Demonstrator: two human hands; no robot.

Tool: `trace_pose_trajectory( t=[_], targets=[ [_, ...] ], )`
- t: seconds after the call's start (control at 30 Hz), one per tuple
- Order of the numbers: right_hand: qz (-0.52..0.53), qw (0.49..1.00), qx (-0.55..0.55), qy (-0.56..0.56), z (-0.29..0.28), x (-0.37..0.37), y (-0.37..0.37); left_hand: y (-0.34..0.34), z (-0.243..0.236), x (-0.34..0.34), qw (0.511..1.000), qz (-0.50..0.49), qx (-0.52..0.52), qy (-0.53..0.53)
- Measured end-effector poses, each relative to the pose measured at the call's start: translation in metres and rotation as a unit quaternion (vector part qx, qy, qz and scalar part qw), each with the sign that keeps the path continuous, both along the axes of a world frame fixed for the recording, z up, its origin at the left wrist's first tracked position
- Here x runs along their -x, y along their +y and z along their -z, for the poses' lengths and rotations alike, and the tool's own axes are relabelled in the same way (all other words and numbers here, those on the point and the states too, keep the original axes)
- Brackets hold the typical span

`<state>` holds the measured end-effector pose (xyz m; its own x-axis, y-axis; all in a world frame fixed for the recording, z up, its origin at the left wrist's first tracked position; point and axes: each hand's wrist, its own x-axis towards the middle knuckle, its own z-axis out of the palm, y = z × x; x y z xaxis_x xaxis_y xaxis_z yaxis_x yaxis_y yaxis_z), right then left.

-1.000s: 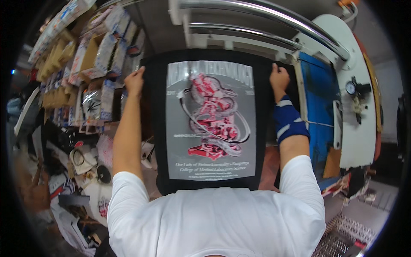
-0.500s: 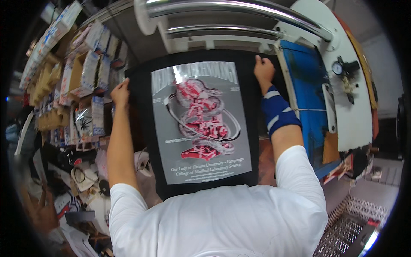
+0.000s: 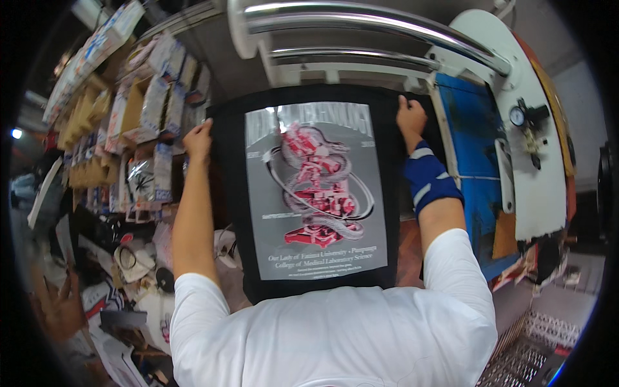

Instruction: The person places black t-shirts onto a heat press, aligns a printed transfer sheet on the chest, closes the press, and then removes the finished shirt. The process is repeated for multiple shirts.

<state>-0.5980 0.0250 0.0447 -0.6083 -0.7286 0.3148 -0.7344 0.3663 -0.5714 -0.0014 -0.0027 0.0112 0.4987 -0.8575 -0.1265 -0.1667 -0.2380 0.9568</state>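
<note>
A black shirt (image 3: 233,193) is stretched out in front of me, its far edge lifted between my two hands. On it lies a glossy grey transfer film (image 3: 271,187) with a red and white print of a microscope wound round by a snake. My left hand (image 3: 198,140) pinches the shirt's far left corner. At the far right, my right hand (image 3: 411,119) is closed on the cloth, its fingers partly hidden behind the fabric. A blue band with pale stripes (image 3: 431,180) wraps my right forearm.
Beyond the shirt stands a machine with chrome bars (image 3: 380,22) and a white side plate (image 3: 541,174) bearing a pressure gauge (image 3: 518,116). Next to it is a blue panel (image 3: 474,142). Stacked cardboard boxes (image 3: 138,116) and piled clutter (image 3: 132,258) stand on the left.
The whole scene, shirt and hands included, has shifted slightly right and down in the picture. Both hands keep their hold on the shirt.
</note>
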Motion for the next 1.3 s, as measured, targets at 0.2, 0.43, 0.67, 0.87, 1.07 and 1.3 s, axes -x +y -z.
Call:
trace_pose_trajectory(
  t=[0.2,0.43,0.67,0.87,1.07,1.3],
  targets=[
    [-0.086,0.994,0.074,0.002,-0.010,0.004,0.027,0.019,-0.001,0.008,0.993,0.058,0.078,-0.062],
    [-0.245,0.938,0.206,0.133,-0.114,-0.055,0.256,0.277,-0.046,0.054,0.936,0.157,0.182,-0.257],
    [0.175,0.944,0.125,0.252,-0.200,0.149,0.443,0.441,-0.042,0.102,0.908,0.181,0.202,-0.319],
    [0.174,0.950,-0.132,0.224,-0.166,0.250,0.442,0.443,-0.029,0.109,0.885,0.210,0.237,-0.342],
    [0.157,0.957,-0.112,0.215,-0.177,0.221,0.436,0.446,-0.025,0.107,0.863,0.224,0.263,-0.368],
    [0.098,0.970,-0.066,0.213,-0.189,0.077,0.436,0.445,-0.024,0.114,0.872,0.202,0.212,-0.392]
  ],
)
